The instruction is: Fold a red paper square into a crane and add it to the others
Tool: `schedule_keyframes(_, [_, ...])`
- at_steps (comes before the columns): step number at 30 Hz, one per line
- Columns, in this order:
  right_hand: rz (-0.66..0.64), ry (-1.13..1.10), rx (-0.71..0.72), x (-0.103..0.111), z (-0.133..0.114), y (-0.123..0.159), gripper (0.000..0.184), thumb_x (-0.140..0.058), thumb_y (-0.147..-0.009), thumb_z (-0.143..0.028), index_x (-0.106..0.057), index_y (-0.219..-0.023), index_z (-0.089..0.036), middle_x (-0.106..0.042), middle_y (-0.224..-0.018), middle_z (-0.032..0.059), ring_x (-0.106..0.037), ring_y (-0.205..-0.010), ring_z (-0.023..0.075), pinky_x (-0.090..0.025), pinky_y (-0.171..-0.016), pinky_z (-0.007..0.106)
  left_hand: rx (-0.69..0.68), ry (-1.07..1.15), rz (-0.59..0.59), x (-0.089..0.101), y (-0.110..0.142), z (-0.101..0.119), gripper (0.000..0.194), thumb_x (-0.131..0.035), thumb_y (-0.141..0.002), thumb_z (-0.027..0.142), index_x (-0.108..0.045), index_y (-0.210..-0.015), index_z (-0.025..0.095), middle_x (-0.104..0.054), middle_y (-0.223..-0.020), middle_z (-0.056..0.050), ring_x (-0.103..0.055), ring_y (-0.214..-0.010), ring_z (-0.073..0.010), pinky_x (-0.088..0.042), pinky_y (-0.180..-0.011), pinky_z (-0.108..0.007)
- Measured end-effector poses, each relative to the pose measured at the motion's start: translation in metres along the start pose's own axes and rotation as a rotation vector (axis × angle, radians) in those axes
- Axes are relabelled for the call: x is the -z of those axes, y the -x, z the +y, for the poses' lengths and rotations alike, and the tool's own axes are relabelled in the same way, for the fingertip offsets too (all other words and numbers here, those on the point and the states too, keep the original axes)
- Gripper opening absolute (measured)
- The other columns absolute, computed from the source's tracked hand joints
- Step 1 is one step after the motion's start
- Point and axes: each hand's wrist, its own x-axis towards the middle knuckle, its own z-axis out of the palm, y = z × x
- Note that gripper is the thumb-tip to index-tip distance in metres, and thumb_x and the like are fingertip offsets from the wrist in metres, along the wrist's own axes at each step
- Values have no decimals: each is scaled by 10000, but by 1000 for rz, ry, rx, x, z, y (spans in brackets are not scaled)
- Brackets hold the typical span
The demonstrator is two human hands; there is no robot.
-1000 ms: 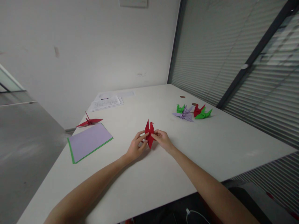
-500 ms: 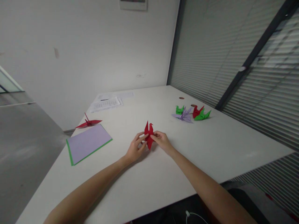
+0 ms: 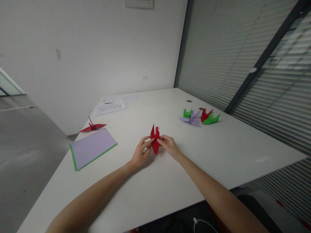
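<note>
In the middle of the head view a red paper crane (image 3: pixel 155 147) is held just above the white table (image 3: pixel 155 187). Its narrow tail and bent-tipped head both point away from me, and a pointed flap faces me. My left hand (image 3: pixel 141 152) pinches its left side between thumb and fingers. From the right, my right hand (image 3: pixel 170 146) grips the other side, the thumb lying on the paper and the fingers behind it. The fingertips behind the crane are partly hidden.
Left are a stack of lilac and green paper sheets (image 3: pixel 93 147) and another red crane (image 3: pixel 93 127). Printed papers (image 3: pixel 110 107) with a pen lie behind. Toward the right sit a lilac crane (image 3: pixel 191 119), two green cranes (image 3: pixel 211 119) and a red crane (image 3: pixel 205 115), near window blinds.
Both hands keep their hold on the red crane. The left thumb and fingers have shifted slightly closer to it; the whole view has moved a little.
</note>
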Motion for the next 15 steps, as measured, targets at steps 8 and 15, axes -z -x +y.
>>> schedule_keyframes(8, [-26,-31,3,-2,-4,2,280,-713,-707,-445,-661,-770,-176,-679,-752,15,-619,-700,149,-501,-705,301,12,10,37,0,1,-2,235,-581,-869,235,-678,-1083,232,-517,-1264,-113,-639,-772,-109,-572,-722,-301])
schedule_keyframes(15, [34,61,13,0,-9,3,320,-676,-717,-490,-659,-777,-175,-611,-623,-8,-540,-587,119,-446,-593,267,140,125,190,0,-2,-7,210,-621,-842,300,-715,-1015,227,-538,-1230,-102,-657,-884,-165,-592,-703,-290])
